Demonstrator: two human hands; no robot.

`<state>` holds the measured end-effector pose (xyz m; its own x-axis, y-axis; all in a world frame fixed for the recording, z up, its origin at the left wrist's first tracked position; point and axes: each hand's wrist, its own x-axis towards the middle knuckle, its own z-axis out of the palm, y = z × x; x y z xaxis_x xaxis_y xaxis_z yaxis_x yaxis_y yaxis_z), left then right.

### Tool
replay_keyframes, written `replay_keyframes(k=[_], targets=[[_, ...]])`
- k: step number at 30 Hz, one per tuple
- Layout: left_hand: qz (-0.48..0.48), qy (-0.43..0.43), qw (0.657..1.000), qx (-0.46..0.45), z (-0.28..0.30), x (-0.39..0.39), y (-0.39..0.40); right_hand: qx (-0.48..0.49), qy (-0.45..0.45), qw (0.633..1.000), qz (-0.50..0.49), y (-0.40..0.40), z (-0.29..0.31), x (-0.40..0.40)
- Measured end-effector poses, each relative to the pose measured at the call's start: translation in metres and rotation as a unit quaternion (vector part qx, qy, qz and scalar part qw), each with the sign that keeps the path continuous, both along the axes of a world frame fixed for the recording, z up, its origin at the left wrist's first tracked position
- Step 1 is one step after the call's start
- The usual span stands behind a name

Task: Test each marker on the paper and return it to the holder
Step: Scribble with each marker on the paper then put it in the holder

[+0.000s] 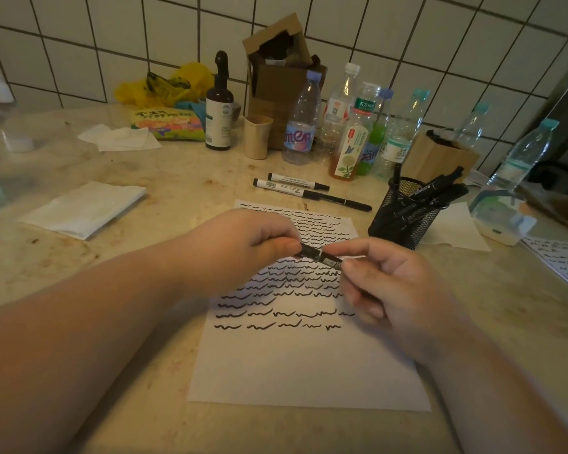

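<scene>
**Both hands on one marker above the paper**

My left hand [243,244] and right hand [384,286] meet over the paper [302,365], each with a pinching grip on one end of the same black marker [320,256]. The marker lies nearly level between my fingertips, above the rows of black squiggles on the sheet. The paper lies flat on the worktop [145,355], its near half bare.

Just beyond the paper's right far corner stands the black mesh holder [404,221], with several black markers [440,191] leaning in it towards the right. Beyond the paper's far edge three more markers [309,190] lie loose on the worktop, side by side.

Farther back stands a paper cup [257,136]; I cannot tell what is in it. Next to it is a cluster of plastic bottles [348,132], mostly clear, one holding amber liquid. An open cardboard box [279,73] rests against the tiled wall.
</scene>
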<state>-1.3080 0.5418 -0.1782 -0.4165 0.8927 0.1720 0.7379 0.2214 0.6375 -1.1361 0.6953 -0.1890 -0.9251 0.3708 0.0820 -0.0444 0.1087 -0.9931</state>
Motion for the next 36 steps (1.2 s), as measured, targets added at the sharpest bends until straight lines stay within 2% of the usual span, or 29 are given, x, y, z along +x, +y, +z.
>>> replay_keyframes(k=[2,4,7,11,14,17,22,25,27,30,32,33,36], targets=[[0.003,-0.038,0.999,0.021,-0.001,0.000,0.001,-0.073,0.055,0.996,0.009,0.003,0.004,0.002],[-0.005,-0.036,0.999,0.004,-0.002,0.001,0.000,-0.104,0.093,0.990,-0.009,0.004,0.006,0.004],[0.001,-0.037,0.999,-0.021,-0.004,-0.002,-0.001,-0.029,0.095,0.989,-0.107,0.002,0.006,0.002],[0.022,-0.014,1.000,-0.015,-0.003,-0.008,-0.005,0.067,0.106,0.955,-0.268,0.006,0.023,0.006],[0.014,0.010,0.999,-0.034,-0.004,-0.006,-0.005,0.134,0.097,0.929,-0.331,0.013,0.043,0.007],[0.001,0.028,0.999,-0.044,-0.005,-0.005,-0.006,0.173,0.046,0.914,-0.364,0.027,0.054,-0.001],[0.003,0.031,0.999,-0.043,-0.006,-0.006,-0.005,0.269,-0.067,0.887,-0.368,0.053,0.062,-0.016],[-0.001,0.028,0.999,-0.043,-0.009,-0.008,-0.004,0.286,-0.097,0.875,-0.378,0.065,0.069,-0.028],[-0.007,0.027,0.999,-0.046,-0.009,-0.008,-0.004,0.287,-0.083,0.869,-0.395,0.066,0.076,-0.033],[-0.014,0.040,0.998,-0.048,-0.008,-0.008,-0.003,0.359,0.008,0.833,-0.421,0.049,0.082,-0.033],[-0.011,0.042,0.998,-0.047,-0.007,-0.008,-0.001,0.411,0.043,0.825,-0.386,0.033,0.079,-0.039],[-0.008,0.042,0.998,-0.047,-0.007,-0.008,0.000,0.443,0.025,0.825,-0.350,0.029,0.072,-0.048],[-0.004,0.051,0.997,-0.054,-0.007,-0.007,0.001,0.544,-0.120,0.797,-0.233,0.038,0.047,-0.087]])
